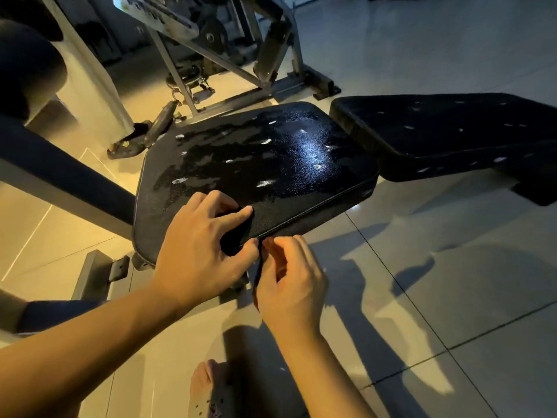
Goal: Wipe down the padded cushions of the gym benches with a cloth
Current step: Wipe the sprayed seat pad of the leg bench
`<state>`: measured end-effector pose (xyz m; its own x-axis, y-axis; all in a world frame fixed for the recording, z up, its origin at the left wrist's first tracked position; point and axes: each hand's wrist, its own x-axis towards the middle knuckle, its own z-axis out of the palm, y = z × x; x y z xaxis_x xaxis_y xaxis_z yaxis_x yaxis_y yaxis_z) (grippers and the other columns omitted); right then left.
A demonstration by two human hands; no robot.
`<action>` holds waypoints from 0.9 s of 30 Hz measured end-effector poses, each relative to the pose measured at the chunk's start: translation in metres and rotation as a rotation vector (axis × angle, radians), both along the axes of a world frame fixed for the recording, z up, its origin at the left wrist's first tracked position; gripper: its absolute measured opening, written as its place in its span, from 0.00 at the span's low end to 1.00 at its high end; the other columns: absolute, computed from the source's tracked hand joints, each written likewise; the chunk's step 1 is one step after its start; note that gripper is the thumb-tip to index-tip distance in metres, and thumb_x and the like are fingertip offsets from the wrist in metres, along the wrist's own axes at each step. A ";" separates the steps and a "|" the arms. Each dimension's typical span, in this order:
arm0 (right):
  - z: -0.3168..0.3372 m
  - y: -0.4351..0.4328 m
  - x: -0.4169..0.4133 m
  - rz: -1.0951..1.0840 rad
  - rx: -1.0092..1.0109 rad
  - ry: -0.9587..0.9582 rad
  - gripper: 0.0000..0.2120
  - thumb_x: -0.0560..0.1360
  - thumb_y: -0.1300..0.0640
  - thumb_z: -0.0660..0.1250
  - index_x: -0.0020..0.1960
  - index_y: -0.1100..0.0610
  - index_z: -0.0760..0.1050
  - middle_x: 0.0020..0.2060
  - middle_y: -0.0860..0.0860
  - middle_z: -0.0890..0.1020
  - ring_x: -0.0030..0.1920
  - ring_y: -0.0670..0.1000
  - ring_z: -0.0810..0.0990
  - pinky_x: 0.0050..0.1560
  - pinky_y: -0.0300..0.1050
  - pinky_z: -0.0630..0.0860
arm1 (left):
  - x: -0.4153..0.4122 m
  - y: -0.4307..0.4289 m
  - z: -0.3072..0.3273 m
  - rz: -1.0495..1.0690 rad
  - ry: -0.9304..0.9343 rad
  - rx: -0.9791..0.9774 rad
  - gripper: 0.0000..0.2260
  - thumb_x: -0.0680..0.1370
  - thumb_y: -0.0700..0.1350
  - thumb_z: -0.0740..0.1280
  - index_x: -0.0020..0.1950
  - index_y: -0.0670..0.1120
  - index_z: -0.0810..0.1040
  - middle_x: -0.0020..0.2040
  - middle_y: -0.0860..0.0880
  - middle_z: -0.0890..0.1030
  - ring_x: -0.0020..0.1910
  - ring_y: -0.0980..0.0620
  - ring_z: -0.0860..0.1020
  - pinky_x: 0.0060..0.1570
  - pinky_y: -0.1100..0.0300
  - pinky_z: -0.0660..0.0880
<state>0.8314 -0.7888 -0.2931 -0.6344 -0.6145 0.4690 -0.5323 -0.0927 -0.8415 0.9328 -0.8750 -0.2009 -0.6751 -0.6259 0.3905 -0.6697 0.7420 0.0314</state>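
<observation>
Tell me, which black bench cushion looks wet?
The near seat cushion, where the left hand grips the cloth, glistens; the long back cushion looks dull.

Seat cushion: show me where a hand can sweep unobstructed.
Free: middle and far side of the seat cushion, up to the gap before the back pad. Crowded: the near edge, where left hand and right hand hold the cloth.

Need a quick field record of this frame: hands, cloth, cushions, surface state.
left hand: grips cloth on seat cushion, near edge
right hand: pinches the cloth's hanging end below that edge
cloth: dark, draped over the edge
seat cushion: black, wet-looking patches, pale spots
back cushion: black, to the right, no hand on it
floor: tiled
</observation>
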 end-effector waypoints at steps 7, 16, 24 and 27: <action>-0.010 -0.026 -0.122 -0.367 0.097 -0.223 0.03 0.77 0.55 0.69 0.50 0.52 0.79 0.43 0.46 0.81 0.45 0.54 0.81 0.46 0.54 0.79 | 0.000 0.000 0.000 -0.005 -0.017 -0.004 0.25 0.76 0.61 0.64 0.68 0.49 0.81 0.56 0.52 0.77 0.52 0.51 0.70 0.49 0.53 0.71; -0.001 -0.002 -0.016 0.001 -0.027 0.145 0.03 0.78 0.59 0.68 0.51 0.54 0.76 0.45 0.47 0.77 0.43 0.50 0.78 0.36 0.39 0.71 | -0.002 0.001 0.000 0.006 0.001 -0.012 0.23 0.75 0.59 0.67 0.66 0.49 0.83 0.55 0.51 0.78 0.51 0.51 0.71 0.47 0.54 0.71; -0.005 -0.020 -0.091 -0.367 0.072 -0.154 0.03 0.79 0.58 0.69 0.51 0.56 0.78 0.44 0.48 0.79 0.43 0.48 0.74 0.38 0.38 0.63 | -0.001 0.001 0.000 0.000 0.009 0.015 0.24 0.75 0.59 0.66 0.66 0.49 0.83 0.55 0.51 0.77 0.52 0.50 0.71 0.48 0.51 0.73; 0.004 -0.013 -0.038 -0.223 0.029 -0.115 0.02 0.79 0.58 0.69 0.49 0.54 0.76 0.42 0.45 0.78 0.41 0.41 0.71 0.41 0.25 0.65 | -0.003 0.001 0.001 0.010 0.025 0.006 0.23 0.73 0.58 0.68 0.64 0.49 0.84 0.53 0.52 0.76 0.50 0.50 0.71 0.47 0.51 0.73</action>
